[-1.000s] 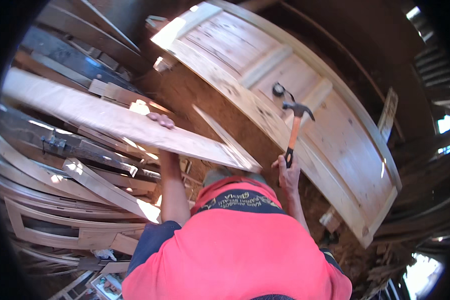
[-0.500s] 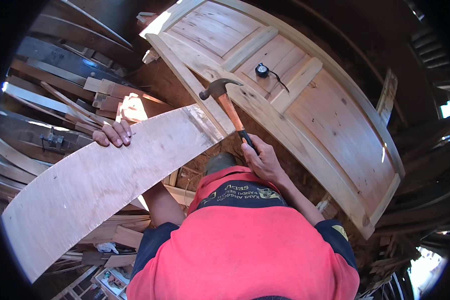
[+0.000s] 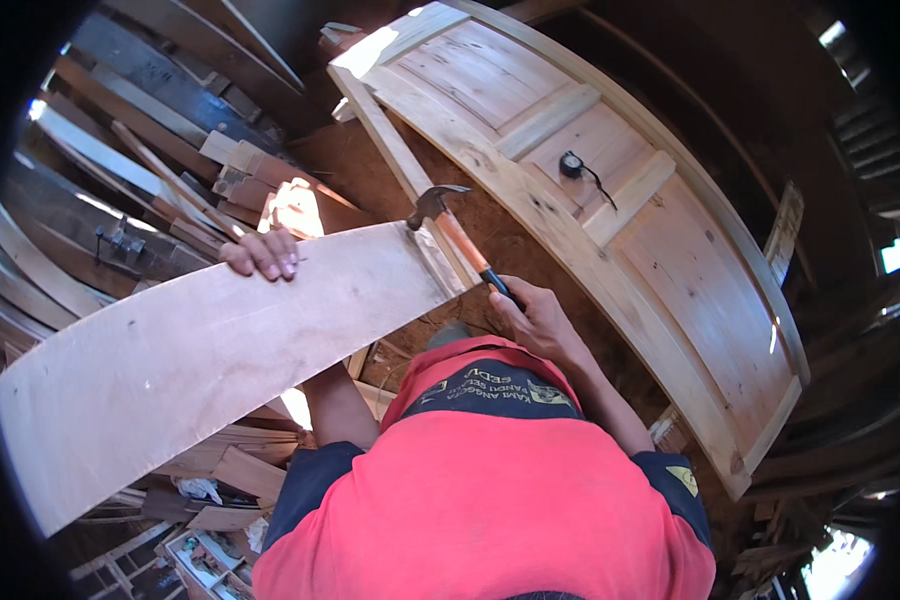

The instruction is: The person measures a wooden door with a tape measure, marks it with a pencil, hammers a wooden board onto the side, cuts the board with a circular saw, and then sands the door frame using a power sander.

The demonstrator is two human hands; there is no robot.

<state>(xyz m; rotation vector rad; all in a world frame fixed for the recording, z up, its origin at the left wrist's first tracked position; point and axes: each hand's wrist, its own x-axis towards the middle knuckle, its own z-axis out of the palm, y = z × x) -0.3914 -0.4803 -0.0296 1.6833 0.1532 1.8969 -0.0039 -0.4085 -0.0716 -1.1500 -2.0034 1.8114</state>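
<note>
A long pale plywood panel (image 3: 220,340) stretches from the lower left to the middle. My left hand (image 3: 262,254) grips its far edge, fingers curled over the top and the forearm passing beneath. A small dark mark shows beside the fingertips, too small to name. My right hand (image 3: 540,318) is closed around the black grip of a claw hammer (image 3: 462,243) with an orange shaft. The hammer's head is over the panel's right end, by a narrow wooden strip (image 3: 390,140); whether it touches cannot be made out.
A panelled wooden door (image 3: 690,270) lies to the right, bearing a black tape measure (image 3: 571,165). Stacked boards (image 3: 160,180) and a metal clamp (image 3: 120,243) fill the left. Offcuts (image 3: 245,470) and a box of small items (image 3: 205,560) lie at lower left.
The whole view has shifted, moving the door rightward in it. My right hand's hammer head has come lower, closer to the panel's end. Both hands keep their holds.
</note>
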